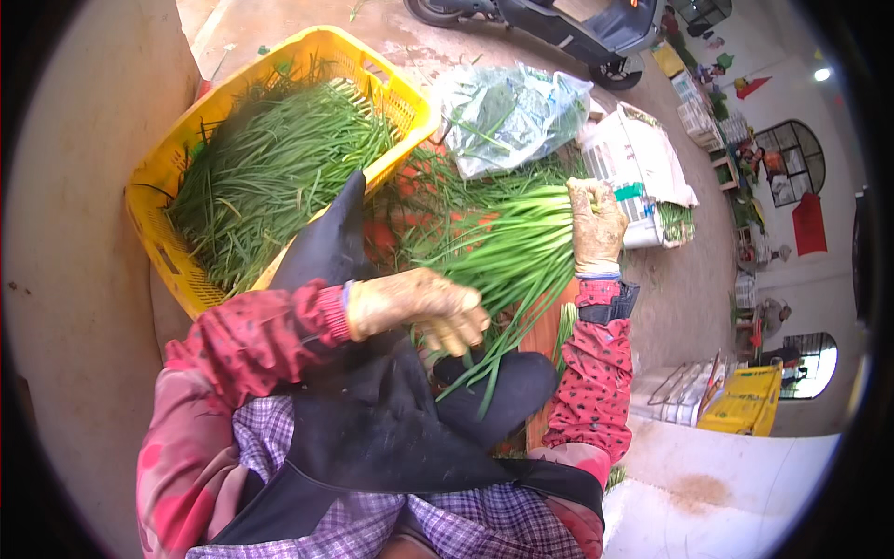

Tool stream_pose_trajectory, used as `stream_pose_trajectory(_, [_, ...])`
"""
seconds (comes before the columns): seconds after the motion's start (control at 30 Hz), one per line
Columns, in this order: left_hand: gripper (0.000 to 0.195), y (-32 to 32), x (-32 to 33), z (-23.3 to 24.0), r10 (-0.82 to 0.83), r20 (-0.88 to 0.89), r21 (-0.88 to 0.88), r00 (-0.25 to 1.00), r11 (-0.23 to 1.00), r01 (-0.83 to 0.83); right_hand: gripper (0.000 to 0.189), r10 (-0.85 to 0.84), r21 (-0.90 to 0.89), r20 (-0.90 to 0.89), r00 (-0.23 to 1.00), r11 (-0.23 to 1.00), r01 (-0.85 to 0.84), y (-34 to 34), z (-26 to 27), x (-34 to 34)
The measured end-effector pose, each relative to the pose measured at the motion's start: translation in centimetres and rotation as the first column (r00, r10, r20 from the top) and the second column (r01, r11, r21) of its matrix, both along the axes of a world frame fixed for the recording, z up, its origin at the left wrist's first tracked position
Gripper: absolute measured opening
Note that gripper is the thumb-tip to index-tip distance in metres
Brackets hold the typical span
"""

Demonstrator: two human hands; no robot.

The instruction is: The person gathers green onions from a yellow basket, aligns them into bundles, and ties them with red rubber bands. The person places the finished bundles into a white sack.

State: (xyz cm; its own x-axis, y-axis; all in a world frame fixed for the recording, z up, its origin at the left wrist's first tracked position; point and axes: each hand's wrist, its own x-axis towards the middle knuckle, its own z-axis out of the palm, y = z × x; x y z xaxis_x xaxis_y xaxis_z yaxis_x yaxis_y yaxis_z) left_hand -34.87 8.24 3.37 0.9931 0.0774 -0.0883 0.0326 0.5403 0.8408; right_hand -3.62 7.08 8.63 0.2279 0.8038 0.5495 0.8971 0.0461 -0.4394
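Note:
My right hand (598,225), in a soiled cream glove, grips a bundle of long green leafy stalks (527,241) by its pale stem ends. The leaves fan out leftward and hang down over my dark-clad knee. My left hand (426,311), gloved alike, is near the hanging leaf tips with its fingers bent and apart; no stalks show in it. Beyond my left arm stands a yellow plastic crate (157,241) holding a thick layer of similar stalks (279,164). Loose leaves lie between the crate and the bundle, over a reddish surface.
A clear plastic bag (517,115) of greens lies beyond the bundle, beside a white package (632,168). A motor scooter (559,28) stands behind them. A wall (84,209) borders the left. Stacked crates and several people are far right. A yellow crate (744,402) sits at lower right.

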Motion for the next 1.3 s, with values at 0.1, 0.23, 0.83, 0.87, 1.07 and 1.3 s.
stream_pose_trajectory(0.1, [0.083,-0.8,4.4,-0.9,-0.006,0.088,-0.449,0.996,0.892,0.045,0.008,0.049,0.093,0.300,0.953,0.992,-0.080,-2.7,0.5,-4.9])
stream_pose_trajectory(0.23, [0.084,-2.9,6.6,-3.7,0.354,0.068,-0.862,0.933,0.492,-0.124,0.029,0.175,0.100,0.406,0.897,0.967,-0.234,-8.2,-2.7,-13.2])
stream_pose_trajectory(0.83, [0.022,-5.7,2.1,-7.2,0.222,0.038,-0.628,0.974,0.763,-0.150,0.026,0.239,0.123,-0.263,0.935,0.969,-0.214,-17.3,-5.0,-19.2])
stream_pose_trajectory(0.87, [0.022,-5.9,1.3,-7.2,0.250,0.082,-0.322,0.965,0.923,-0.212,0.025,0.309,0.126,-0.196,0.931,0.949,-0.288,-16.2,-4.3,-19.5])
stream_pose_trajectory(1.07, [0.032,-3.3,-7.2,-7.2,-0.215,-0.350,-0.308,0.912,0.946,0.105,0.058,0.652,-0.689,-0.034,0.757,0.533,-0.490,-9.2,-3.6,-22.9])
stream_pose_trajectory(1.3, [0.050,-3.8,-19.0,-6.8,-0.106,-0.696,-0.273,0.710,0.954,-0.126,0.119,0.831,-0.520,0.054,0.553,0.497,-0.695,-10.3,-8.4,-26.1])
